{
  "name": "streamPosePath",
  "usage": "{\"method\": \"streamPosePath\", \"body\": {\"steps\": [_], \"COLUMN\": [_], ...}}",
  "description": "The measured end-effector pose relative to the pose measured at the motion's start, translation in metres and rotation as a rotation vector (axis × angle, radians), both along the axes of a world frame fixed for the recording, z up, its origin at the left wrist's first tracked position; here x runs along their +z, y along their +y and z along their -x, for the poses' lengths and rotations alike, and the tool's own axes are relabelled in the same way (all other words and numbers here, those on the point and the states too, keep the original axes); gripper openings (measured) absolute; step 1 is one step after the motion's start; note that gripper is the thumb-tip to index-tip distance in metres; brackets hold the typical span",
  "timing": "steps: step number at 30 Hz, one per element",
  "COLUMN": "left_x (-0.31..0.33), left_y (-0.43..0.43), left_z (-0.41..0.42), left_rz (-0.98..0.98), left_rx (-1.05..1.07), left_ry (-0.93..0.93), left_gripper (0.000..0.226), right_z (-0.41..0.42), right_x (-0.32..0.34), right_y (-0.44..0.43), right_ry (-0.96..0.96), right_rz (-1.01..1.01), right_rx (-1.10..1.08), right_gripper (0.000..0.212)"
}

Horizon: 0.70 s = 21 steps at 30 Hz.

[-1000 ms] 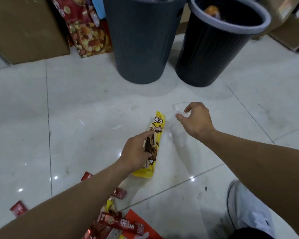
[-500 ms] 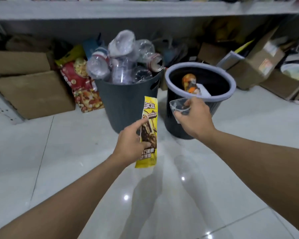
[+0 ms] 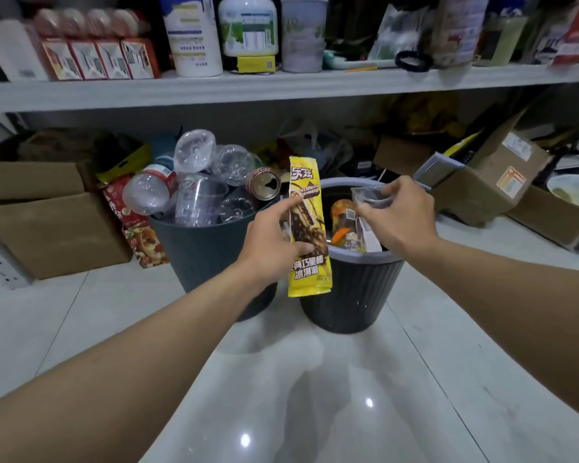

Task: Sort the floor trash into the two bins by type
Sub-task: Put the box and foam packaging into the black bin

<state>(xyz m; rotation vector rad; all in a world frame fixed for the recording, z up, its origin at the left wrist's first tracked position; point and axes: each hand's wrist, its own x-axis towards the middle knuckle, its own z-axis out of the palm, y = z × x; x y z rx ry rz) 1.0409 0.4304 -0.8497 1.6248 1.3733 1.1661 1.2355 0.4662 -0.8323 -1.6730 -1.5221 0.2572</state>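
step in hand, i reckon: drop each piece in its matching bin. left hand (image 3: 271, 242) pinches a long yellow foil ice-cream wrapper w/ brown print (image 3: 310, 228), upright, in front of the gap btwn the bins. right hand (image 3: 398, 218) grips a small clear plastic cup (image 3: 370, 195) above the dark ribbed bin w/ pale grey rim (image 3: 355, 295), which holds packaging. the dark grey ribbed bin on the left (image 3: 198, 259) is heaped w/ clear bottles, cups & a can, so prob cup goes left, wrapper right. wrapper looks flat, light, slightly creased; release it low, inside the rim.
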Motion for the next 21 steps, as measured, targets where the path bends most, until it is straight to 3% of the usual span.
{"method": "streamPosePath", "body": {"steps": [17,21], "left_x": [0.006,0.003], "left_y": [0.086,0.092], "left_z": [-0.052,-0.053], "left_rz": [0.045,0.025], "left_rx": [0.065,0.060], "left_ry": [-0.060,0.120], "left_gripper": [0.078,0.070], "right_z": [-0.037,-0.040], "right_x": [-0.002,-0.005], "right_y": [0.048,0.049], "right_ry": [0.002,-0.006], "right_rz": [-0.020,-0.004], "right_rx": [-0.080,-0.057], "right_gripper": [0.036,0.036]}}
